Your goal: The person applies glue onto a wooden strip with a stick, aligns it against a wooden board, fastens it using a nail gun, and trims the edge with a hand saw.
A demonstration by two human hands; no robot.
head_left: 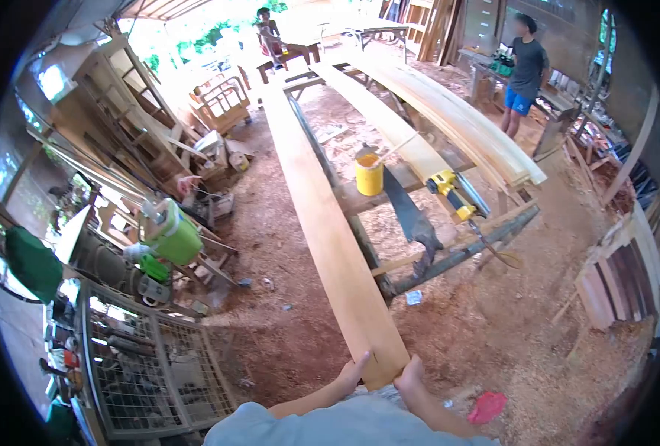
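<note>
A long, pale wooden plank (322, 223) runs from the far end of a timber frame to the front of my body. On the left edge of its near end, my left hand (353, 373) is closed with the thumb on top. Opposite it, my right hand (410, 374) grips the right edge, thumb along the side. Fingers beneath the board are hidden. Right of the plank, on the frame, are a yellow can (369, 180) with a stick across it, a handsaw (412, 215) with a dark blade and handle, and a yellow-black power tool (451, 195).
More boards (449, 111) lie along the frame's right side. A green cooler box (170, 232) stands at left above a wire mesh cage (155, 357). One person (527, 74) stands at back right, another (270, 37) sits at the far end. Shavings cover the floor; offcuts (620, 282) lean at right.
</note>
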